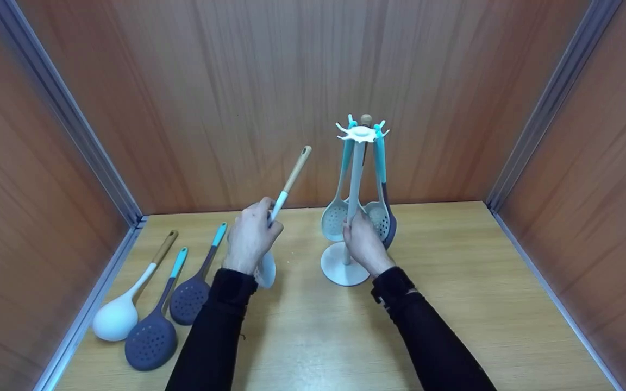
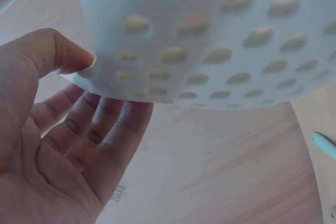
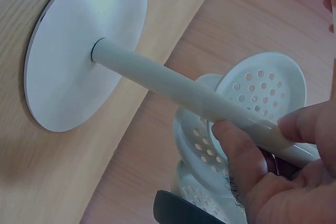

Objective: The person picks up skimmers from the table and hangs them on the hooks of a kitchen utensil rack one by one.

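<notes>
My left hand [image 1: 253, 233] holds a white skimmer [image 2: 210, 40] above the table, its wood-tipped handle pointing up and to the right. The left wrist view shows thumb and fingers pinching the skimmer close to its perforated head. My right hand [image 1: 366, 241] grips the pole of a white utensil stand [image 3: 157, 85], just above the round base. Several utensils hang from the stand's hooked top, among them a pale skimmer [image 1: 335, 220] with a turquoise handle and a dark utensil [image 1: 392, 228] on the right. My right hand partly hides the hanging heads.
Left on the table lie a white ladle [image 1: 114, 320] with a wooden handle end and two dark skimmers, the nearer skimmer [image 1: 151, 342] and the farther skimmer [image 1: 189, 301], both with turquoise handle ends. Wood-grain panels [image 1: 269, 98] enclose the back and sides.
</notes>
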`<move>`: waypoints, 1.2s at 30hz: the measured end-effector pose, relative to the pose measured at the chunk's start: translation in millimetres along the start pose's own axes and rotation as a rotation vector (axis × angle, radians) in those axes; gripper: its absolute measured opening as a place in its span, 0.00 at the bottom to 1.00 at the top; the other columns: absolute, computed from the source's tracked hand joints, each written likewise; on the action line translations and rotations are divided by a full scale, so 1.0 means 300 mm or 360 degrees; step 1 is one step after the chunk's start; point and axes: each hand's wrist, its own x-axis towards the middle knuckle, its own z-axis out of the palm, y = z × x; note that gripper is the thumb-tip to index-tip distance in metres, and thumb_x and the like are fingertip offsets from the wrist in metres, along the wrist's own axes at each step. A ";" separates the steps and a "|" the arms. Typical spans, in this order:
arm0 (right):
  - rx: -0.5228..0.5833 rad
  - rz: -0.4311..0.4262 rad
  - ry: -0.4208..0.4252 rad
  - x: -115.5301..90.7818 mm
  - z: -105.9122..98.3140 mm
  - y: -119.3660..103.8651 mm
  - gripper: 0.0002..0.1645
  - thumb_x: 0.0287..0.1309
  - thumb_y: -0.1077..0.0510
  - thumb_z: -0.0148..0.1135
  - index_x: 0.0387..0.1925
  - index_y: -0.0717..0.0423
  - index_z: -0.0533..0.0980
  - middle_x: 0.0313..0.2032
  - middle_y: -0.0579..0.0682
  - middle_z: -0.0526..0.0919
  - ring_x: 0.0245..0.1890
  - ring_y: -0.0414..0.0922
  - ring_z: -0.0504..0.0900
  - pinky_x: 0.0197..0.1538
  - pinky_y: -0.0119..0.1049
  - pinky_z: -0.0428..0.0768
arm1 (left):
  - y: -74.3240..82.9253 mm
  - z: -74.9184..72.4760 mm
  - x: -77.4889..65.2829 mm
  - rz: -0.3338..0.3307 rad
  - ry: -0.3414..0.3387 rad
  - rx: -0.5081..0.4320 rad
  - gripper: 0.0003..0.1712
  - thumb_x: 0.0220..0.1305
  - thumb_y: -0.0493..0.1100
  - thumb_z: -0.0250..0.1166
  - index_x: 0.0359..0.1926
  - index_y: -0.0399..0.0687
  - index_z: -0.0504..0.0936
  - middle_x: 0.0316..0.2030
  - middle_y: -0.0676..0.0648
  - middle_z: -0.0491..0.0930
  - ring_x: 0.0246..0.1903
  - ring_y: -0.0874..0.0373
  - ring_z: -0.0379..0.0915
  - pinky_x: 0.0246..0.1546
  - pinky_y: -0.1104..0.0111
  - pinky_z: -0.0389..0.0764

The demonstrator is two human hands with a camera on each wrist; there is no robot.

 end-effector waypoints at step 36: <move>-0.0029 -0.0005 0.0002 0.001 0.003 0.001 0.23 0.93 0.62 0.55 0.77 0.70 0.69 0.61 0.68 0.86 0.64 0.63 0.92 0.65 0.58 0.94 | 0.087 -0.065 0.003 0.0273 0.0316 -0.0089 0.21 0.80 0.34 0.71 0.69 0.40 0.84 0.51 0.39 0.90 0.46 0.43 0.90 0.54 0.47 0.97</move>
